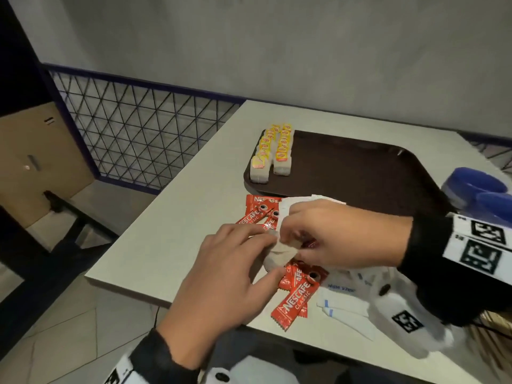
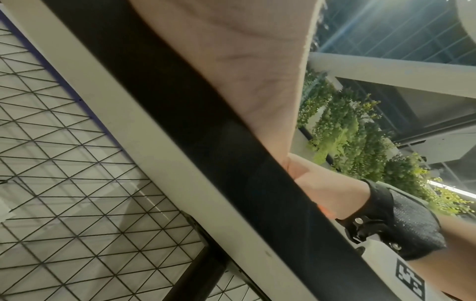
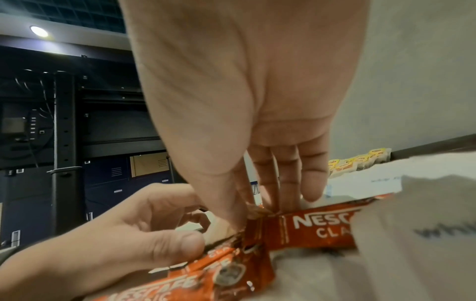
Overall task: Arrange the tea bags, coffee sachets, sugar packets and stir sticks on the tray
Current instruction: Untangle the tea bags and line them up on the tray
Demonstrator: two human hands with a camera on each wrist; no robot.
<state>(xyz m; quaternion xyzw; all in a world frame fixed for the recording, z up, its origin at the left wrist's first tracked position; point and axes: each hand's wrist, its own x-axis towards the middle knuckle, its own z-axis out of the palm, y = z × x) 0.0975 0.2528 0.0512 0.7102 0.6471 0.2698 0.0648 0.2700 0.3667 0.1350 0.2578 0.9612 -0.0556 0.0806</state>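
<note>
Both hands meet over a heap of red coffee sachets (image 1: 295,296) near the table's front edge. My right hand (image 1: 300,241) reaches down, and its thumb and fingers pinch the end of one coffee sachet (image 3: 316,230). My left hand (image 1: 270,254) holds a pale packet (image 1: 281,254) between its fingers and thumb, right beside the right hand. More sachets (image 1: 257,210) lie just short of the brown tray (image 1: 360,167). Two rows of yellow-tagged tea bags (image 1: 273,151) stand on the tray's left end. White sugar packets (image 1: 343,300) lie under my right wrist.
The table's left edge (image 1: 166,195) runs beside a wire-mesh fence (image 1: 133,128). Blue round objects (image 1: 476,187) sit at the tray's right end. Brown wooden sticks (image 1: 491,345) show at the lower right. The tray's middle and right are bare.
</note>
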